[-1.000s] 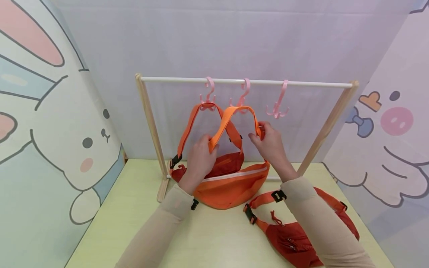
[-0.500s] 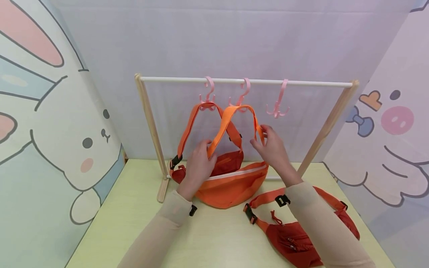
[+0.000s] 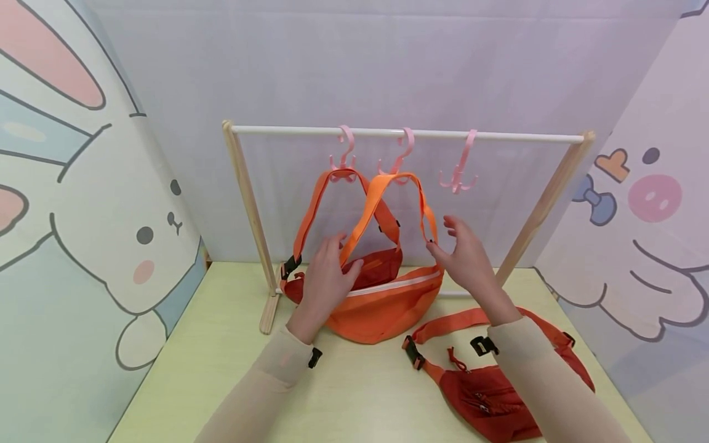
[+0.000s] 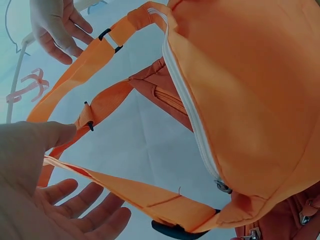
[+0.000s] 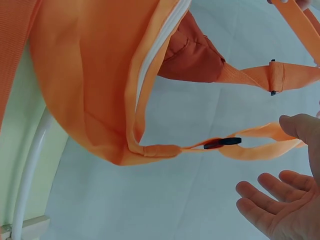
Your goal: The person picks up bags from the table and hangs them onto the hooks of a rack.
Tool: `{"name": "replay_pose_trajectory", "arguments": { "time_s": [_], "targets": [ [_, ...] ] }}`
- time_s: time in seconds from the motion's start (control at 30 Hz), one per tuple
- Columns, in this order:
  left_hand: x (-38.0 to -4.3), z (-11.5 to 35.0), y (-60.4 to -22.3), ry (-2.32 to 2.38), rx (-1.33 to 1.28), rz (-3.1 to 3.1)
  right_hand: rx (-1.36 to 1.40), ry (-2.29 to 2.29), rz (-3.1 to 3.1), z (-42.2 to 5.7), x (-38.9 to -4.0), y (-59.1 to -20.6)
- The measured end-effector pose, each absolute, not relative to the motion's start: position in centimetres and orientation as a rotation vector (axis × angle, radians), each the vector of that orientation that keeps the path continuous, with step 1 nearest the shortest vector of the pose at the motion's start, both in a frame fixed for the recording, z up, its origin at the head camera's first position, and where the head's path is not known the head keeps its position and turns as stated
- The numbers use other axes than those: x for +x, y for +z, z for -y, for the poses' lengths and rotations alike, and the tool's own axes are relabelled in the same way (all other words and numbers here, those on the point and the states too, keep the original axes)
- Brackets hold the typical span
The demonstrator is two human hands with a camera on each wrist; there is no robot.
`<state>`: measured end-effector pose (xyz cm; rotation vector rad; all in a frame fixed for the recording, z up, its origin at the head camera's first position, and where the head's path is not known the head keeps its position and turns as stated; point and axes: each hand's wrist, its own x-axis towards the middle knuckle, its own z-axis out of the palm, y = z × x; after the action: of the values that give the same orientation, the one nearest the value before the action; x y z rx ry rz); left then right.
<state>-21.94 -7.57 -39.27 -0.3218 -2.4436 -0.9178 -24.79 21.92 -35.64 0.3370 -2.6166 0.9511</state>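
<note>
A bright orange waist bag (image 3: 382,311) with a white zipper hangs by its strap (image 3: 370,206) from the middle pink hook (image 3: 399,161). My left hand (image 3: 324,277) is at the strap's left side, fingers loosely spread; in the left wrist view the strap (image 4: 135,192) passes between thumb and fingers without being gripped. My right hand (image 3: 468,261) stands just right of the strap, fingers apart and holding nothing; the right wrist view shows the strap's black slider (image 5: 222,143) beside it. Behind, a darker red-orange waist bag (image 3: 382,266) hangs from the left pink hook (image 3: 343,163), partly hidden.
The hooks hang on a white rail (image 3: 288,130) held by a wooden frame (image 3: 249,197). A third pink hook (image 3: 458,169) hangs at the right with nothing on it. Another red waist bag (image 3: 471,400) lies on the table (image 3: 343,394), partly under my right forearm.
Both hands have let go of the orange strap. The right hand has moved right and down, away from it; the left has lowered slightly and loosened. The bag stays hanging.
</note>
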Motion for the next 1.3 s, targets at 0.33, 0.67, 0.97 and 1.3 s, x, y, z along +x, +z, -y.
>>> {"name": "replay_pose_trajectory", "arguments": {
  "time_s": [0.33,0.67,0.97,1.3],
  "targets": [
    [-20.3,7.9,-39.4,-0.858,-0.384,2.4,0.372,0.876,2.646,-24.2,-23.1,-36.3],
    [-18.6,7.6,-39.7,-0.745,-0.463,2.339,0.373,0.778,2.723,-26.2,-22.5,-37.2],
    [-17.9,6.6,-40.5,-0.719,-0.577,2.274,0.383,0.708,2.843,-28.2,-22.5,-38.5],
    [-17.5,4.7,-42.6,-0.636,-0.705,2.434,0.448,0.549,2.992,-30.6,-23.3,-40.5]
  ]
}}
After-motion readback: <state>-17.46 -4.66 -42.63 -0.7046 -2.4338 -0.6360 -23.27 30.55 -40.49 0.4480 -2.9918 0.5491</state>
